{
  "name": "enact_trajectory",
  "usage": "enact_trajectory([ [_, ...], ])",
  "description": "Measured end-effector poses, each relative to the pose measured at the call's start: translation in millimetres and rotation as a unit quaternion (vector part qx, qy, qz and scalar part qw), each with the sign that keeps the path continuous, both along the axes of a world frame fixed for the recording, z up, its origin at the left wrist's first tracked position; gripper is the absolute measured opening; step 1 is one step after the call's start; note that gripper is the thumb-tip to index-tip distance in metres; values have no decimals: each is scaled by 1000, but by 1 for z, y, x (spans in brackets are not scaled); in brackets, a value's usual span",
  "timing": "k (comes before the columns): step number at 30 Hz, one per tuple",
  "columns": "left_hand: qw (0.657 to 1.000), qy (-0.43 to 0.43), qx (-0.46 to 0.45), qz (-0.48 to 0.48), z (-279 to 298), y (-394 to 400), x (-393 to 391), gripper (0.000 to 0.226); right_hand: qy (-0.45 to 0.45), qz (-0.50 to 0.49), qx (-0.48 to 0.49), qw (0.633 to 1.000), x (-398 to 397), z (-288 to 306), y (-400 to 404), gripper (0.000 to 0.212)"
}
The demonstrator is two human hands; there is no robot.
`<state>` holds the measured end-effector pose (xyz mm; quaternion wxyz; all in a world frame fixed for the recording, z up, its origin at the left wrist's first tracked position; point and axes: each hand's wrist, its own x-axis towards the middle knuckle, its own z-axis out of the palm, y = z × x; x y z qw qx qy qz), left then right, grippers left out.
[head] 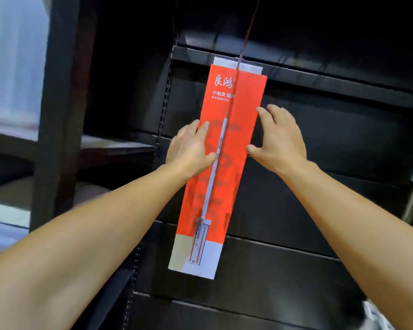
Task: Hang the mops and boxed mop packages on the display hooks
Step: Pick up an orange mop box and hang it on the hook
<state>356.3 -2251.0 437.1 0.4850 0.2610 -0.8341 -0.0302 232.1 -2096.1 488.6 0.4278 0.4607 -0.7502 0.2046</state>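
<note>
A long red and white boxed mop package (234,103) hangs against the black display panel, its white top tab on a thin display hook (244,39) that runs up and out of view. A mop is pictured down its front. My left hand (188,148) lies flat on the box's left side, fingers straight, thumb on the front. My right hand (281,136) is at the box's right edge, fingers spread and fairly straight, thumb touching the edge. The box hangs slightly tilted, bottom toward the left.
Black slatted display panels (332,163) fill the wall behind. A perforated upright rail (163,108) runs down the left of the panel. A dark shelf frame (57,91) stands to the left, with pale goods blurred beyond it.
</note>
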Motion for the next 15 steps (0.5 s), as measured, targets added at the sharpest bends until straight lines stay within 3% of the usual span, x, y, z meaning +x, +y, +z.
enact_trajectory([
  [8,986,-117,-62,-100,-77,84,49,77,-49,-138,94,985,68,-106,121,84],
  [15,948,-203,-78,-234,-162,191,70,77,-102,-212,164,958,124,-208,257,85],
])
